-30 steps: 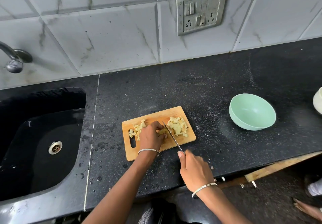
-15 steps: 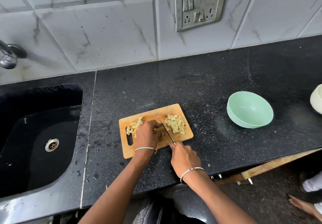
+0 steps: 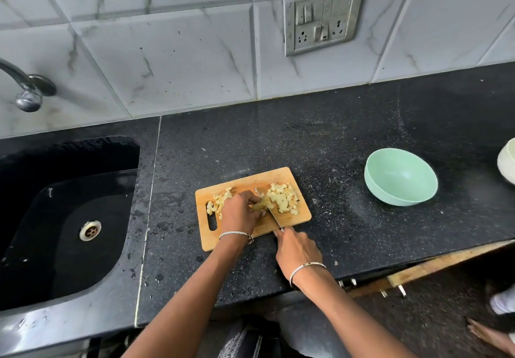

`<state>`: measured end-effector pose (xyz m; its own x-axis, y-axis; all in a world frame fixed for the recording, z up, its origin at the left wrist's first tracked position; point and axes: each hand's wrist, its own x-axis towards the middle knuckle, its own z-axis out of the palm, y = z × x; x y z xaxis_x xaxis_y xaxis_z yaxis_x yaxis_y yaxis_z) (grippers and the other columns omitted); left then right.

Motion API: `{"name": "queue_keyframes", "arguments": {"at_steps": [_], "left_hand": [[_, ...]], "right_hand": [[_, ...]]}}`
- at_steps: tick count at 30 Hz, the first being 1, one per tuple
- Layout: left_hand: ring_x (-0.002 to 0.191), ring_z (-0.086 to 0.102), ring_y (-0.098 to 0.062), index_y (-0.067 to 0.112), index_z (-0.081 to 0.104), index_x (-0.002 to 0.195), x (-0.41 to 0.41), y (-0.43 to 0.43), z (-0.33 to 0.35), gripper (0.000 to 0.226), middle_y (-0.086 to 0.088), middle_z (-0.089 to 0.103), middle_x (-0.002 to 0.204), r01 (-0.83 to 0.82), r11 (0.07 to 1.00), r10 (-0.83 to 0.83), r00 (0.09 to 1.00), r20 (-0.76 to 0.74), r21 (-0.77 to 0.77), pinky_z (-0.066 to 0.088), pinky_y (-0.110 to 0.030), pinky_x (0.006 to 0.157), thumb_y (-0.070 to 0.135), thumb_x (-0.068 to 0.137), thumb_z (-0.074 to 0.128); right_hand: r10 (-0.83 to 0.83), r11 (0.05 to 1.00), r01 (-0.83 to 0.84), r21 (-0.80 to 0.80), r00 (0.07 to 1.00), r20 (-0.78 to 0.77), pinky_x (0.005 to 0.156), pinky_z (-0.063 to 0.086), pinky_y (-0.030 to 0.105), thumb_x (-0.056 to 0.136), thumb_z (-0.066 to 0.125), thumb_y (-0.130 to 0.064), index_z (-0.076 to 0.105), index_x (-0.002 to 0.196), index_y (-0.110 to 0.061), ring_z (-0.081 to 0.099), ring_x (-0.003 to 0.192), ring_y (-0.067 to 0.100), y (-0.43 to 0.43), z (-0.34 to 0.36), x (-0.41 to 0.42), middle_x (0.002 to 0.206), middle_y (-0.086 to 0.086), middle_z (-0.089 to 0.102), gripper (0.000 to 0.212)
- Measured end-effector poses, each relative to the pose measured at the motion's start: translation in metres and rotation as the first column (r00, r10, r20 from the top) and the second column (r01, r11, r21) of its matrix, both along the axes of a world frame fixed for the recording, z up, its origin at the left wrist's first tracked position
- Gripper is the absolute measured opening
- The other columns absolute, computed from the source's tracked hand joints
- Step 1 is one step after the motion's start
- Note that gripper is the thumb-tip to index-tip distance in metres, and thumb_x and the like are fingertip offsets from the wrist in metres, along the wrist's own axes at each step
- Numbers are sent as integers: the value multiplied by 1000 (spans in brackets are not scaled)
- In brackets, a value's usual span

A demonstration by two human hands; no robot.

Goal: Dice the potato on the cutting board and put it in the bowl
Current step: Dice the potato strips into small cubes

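At lower centre of the frame my right hand [image 3: 296, 249] is clamped round the handle of the knife [image 3: 268, 207], its blade angled up-left across the cutting board [image 3: 250, 180]. Just left of the blade, my left hand [image 3: 241, 212] curls its fingers over the uncut potato piece [image 3: 260, 205], pinning it down. Diced cubes [image 3: 284, 199] lie heaped right of the blade, with a smaller heap at the board's left end. I judge the dicing is nearly finished. Next come a few cuts kept clear of my fingertips, then moving the cubes to the empty green bowl [image 3: 390, 194], well apart at right on the desk [image 3: 334, 140].
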<state>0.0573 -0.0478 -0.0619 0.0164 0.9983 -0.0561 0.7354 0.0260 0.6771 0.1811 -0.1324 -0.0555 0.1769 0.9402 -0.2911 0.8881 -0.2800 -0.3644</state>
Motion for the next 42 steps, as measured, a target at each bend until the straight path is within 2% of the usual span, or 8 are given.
{"name": "queue_keyframes", "arguments": {"at_steps": [13, 20, 25, 30, 34, 37, 42], "left_hand": [[69, 66, -14, 21, 71, 92, 1, -1, -1, 25, 2, 70, 74, -11, 999, 11, 1000, 2, -38, 54, -29, 69, 17, 72, 84], [64, 60, -8, 23, 68, 88, -2, -2, -2, 26, 6, 69, 79, -25, 1000, 25, 1000, -7, -10, 49, -24, 64, 16, 70, 85], [71, 62, -10, 22, 70, 93, -5, -3, -2, 28, 9, 69, 85, -31, 999, 31, 999, -32, -14, 52, -26, 68, 17, 70, 85], [73, 63, -11, 23, 71, 95, -4, -3, -2, 29, 8, 70, 89, -32, 999, 31, 998, -46, -22, 53, -28, 71, 19, 70, 85], [75, 63, -14, 25, 69, 92, -3, -1, -2, 29, 4, 71, 89, -39, 998, 37, 998, -54, -42, 52, -29, 70, 20, 70, 85], [83, 63, -19, 25, 68, 94, -4, 3, 1, 31, 2, 71, 95, -17, 998, 11, 995, -102, -56, 48, -29, 70, 24, 68, 86], [104, 58, -17, 24, 65, 110, 2, 8, 8, 50, 5, 65, 111, 73, 996, -63, 984, -167, 51, 47, -29, 85, 40, 67, 85]], "right_hand": [[-31, 999, 30, -11, 999, -27, 67, 39, 36, 103, 23, -47, 55, 107, -17, 63, 101, 34, -53, 4, 23, 105, 9, 65, 43], [-12, 999, 13, 33, 1000, -15, 63, 36, 36, 103, 22, -48, 48, 93, -21, 64, 94, 32, -57, 19, 29, 96, 6, 65, 38], [6, 998, -5, 64, 1000, -14, 63, 38, 35, 103, 23, -47, 52, 98, -19, 65, 91, 32, -43, 16, 21, 95, 7, 65, 41], [-18, 999, 22, 37, 996, -91, 64, 36, 37, 103, 23, -47, 44, 86, -21, 63, 92, 33, -34, 8, 25, 93, 7, 65, 37], [-42, 999, 40, -21, 988, -150, 70, 39, 39, 103, 22, -48, 45, 84, -23, 60, 96, 33, -29, 5, 32, 96, 8, 65, 39], [-46, 999, 41, -34, 982, -184, 72, 41, 39, 103, 23, -48, 48, 86, -22, 59, 94, 32, -28, 5, 36, 93, 7, 65, 40], [-55, 998, 53, -13, 976, -213, 73, 42, 39, 103, 22, -49, 49, 84, -23, 59, 90, 31, -28, 3, 39, 85, 2, 62, 42]]}}
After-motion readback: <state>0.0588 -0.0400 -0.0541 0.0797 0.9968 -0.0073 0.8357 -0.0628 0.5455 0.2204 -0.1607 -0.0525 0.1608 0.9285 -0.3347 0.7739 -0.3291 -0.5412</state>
